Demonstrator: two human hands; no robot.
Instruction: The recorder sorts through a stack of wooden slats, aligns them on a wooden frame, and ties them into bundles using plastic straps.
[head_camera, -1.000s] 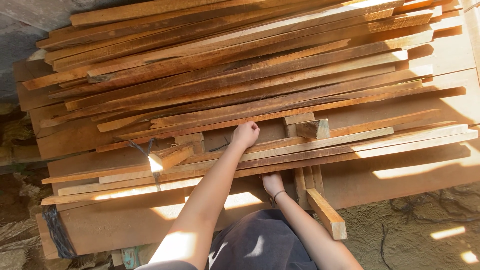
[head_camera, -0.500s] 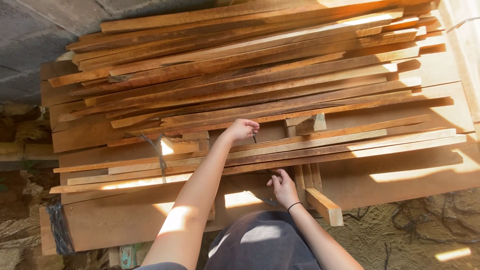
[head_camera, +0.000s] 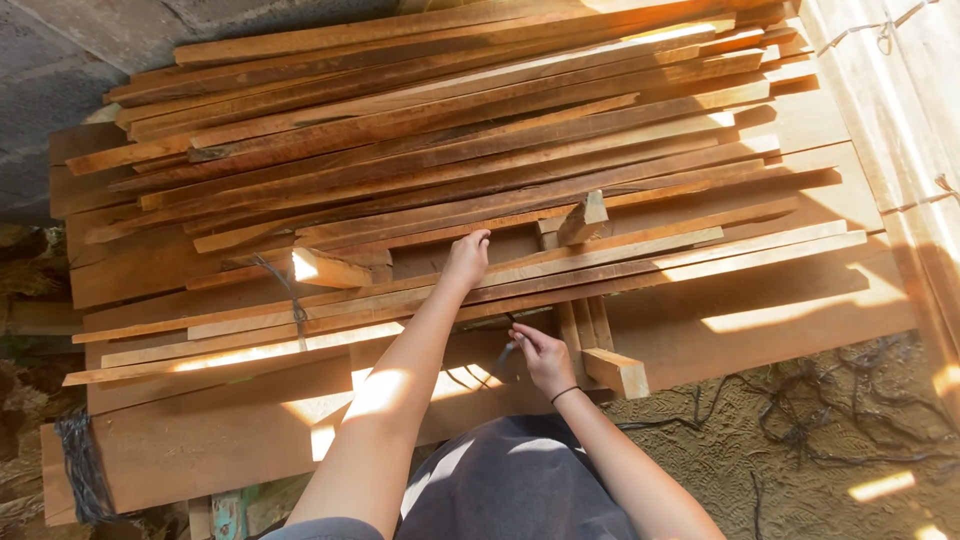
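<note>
Wooden slats (head_camera: 520, 190): left hand (head_camera: 467, 258) flat on one, right hand (head_camera: 541, 355) pinching one dark strap (head_camera: 505, 355).

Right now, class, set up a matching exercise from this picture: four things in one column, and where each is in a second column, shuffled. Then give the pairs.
Things:
1. left hand
2. right hand
3. short wood block
4. dark strap

Places:
A. sticking out at the near edge of the stack, right of the wrist with the black band
B. wrapped round the lower left corner of the bottom board
C. fingertips on the long slats at mid-stack
D. low at the front of the pile, at a thin dark cord

Pairs: 1-C, 2-D, 3-A, 4-B
</note>
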